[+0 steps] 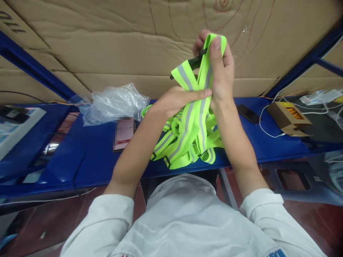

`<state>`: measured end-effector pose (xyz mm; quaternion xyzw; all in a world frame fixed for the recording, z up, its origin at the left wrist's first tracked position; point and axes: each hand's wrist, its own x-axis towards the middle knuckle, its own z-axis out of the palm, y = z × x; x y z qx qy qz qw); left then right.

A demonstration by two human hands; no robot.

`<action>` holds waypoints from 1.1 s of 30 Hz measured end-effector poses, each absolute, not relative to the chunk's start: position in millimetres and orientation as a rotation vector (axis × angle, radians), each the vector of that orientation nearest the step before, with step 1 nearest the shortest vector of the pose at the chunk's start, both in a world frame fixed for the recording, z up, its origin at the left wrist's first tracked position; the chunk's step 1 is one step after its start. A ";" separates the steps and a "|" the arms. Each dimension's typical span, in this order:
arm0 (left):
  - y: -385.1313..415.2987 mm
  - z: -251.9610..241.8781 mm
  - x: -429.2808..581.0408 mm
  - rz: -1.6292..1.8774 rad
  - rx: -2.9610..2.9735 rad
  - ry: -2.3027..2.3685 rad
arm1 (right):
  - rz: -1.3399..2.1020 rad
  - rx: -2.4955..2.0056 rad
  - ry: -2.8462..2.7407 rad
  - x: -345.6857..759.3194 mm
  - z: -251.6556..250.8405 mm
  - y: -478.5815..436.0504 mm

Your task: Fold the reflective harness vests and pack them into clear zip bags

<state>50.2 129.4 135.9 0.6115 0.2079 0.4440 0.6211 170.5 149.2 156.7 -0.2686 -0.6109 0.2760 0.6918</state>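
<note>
A neon yellow-green reflective strap with a grey stripe is held up in front of me. My right hand grips its folded upper end, thumb pressed on the band. Lower down, my left hand pinches the strap, its thumb lying across the bands. A black buckle shows between two parts of the strap, partly hidden by it. Beneath my hands, a tangled heap of similar reflective straps with black sliders lies on the blue table. The left fingers are mostly hidden behind the strap.
Clear plastic bags and a phone-like device with a pink screen lie left of the heap. To the right are a dark phone, an opened cardboard box and white cables. A cardboard wall stands behind.
</note>
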 end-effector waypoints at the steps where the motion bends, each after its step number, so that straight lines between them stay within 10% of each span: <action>1: 130.5 134.1 50.5 1.014 1.405 0.467 | 0.618 -0.593 -1.358 171.0 156.5 149.0; 11: 132.7 156.7 15.2 0.899 1.632 0.670 | 0.303 -0.773 -2.166 239.5 200.0 104.8; 33: 129.9 139.8 33.8 0.954 1.501 0.583 | 0.213 -0.906 -2.101 238.8 193.6 107.3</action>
